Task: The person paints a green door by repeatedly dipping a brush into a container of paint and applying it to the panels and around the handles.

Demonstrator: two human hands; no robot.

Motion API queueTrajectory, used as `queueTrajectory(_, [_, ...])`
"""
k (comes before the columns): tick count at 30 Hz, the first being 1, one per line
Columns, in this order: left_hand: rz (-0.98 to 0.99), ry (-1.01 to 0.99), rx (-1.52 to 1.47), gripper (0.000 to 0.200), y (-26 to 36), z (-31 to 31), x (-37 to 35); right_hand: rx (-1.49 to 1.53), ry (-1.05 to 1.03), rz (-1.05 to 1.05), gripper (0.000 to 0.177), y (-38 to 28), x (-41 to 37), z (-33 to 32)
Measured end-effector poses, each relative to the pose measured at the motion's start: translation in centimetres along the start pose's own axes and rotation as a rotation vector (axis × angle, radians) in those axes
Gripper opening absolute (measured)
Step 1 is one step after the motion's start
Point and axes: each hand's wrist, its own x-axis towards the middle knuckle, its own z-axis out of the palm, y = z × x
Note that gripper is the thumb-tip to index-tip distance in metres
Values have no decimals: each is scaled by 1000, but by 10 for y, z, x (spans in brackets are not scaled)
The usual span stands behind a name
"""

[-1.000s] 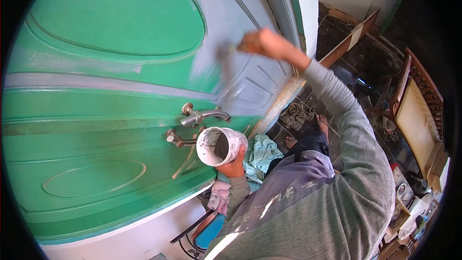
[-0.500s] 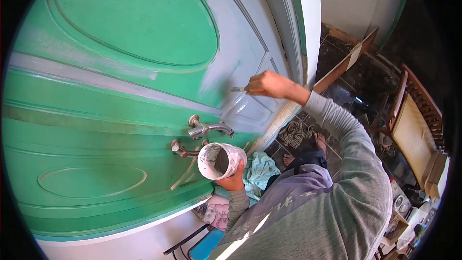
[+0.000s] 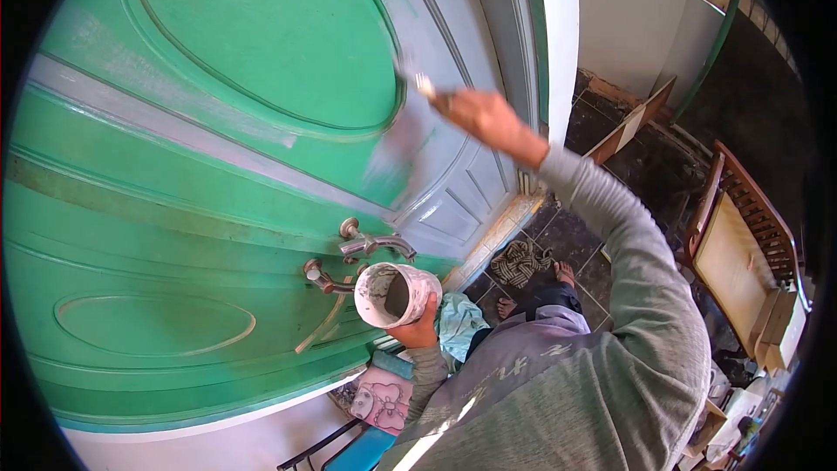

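Observation:
My right hand (image 3: 488, 122) is closed around a paintbrush (image 3: 425, 85), its bristles smeared by motion at the edge of the large oval panel. The brush is close to or on the door surface; contact is hard to make out. Green covers most of the door (image 3: 261, 26), while grey paint (image 3: 440, 144) lies on its right part and along one band. Below the metal door handles (image 3: 379, 244), my left hand (image 3: 417, 330) grips a white, paint-smeared tub (image 3: 422, 286) tilted towards me. Grey paint (image 3: 397, 296) shows inside it.
A light blue cloth (image 3: 459, 324) hangs beside the tub. On the dark tiled floor lies a patterned rag (image 3: 520, 263) near my feet. A wooden bed frame (image 3: 741, 270) stands at the right. Below the door's lower edge is a blue seat (image 3: 366, 451) with a pink printed item (image 3: 380, 401).
My right hand has carried the brush up and slightly left, from the lower grey panel to the oval's edge. The tub stays in my left hand, almost unmoved. The view has shifted slightly.

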Motion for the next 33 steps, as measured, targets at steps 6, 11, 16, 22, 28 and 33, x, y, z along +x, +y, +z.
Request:
queueTrajectory(6, [37,-32,19,108,2,1,7,357,-352,-125,11,14,16,-32])
queueTrajectory(11, [47,-26,46,110,2,5,6,192,-46,3,22,79,122,-94])
queueTrajectory(16, [10,-38,-20,111,2,11,7,-66,204,-60,18,48,54,-48])
queueTrajectory(22, [-42,-76,-8,109,12,20,8,258,-287,-11,13,6,-51,-9])
queueTrajectory(28, [28,-71,-28,107,9,35,10,84,180,-59,15,41,56,-64])
queueTrajectory(33, [63,-139,10,100,9,56,15,209,-145,150,15,20,-1,-47])
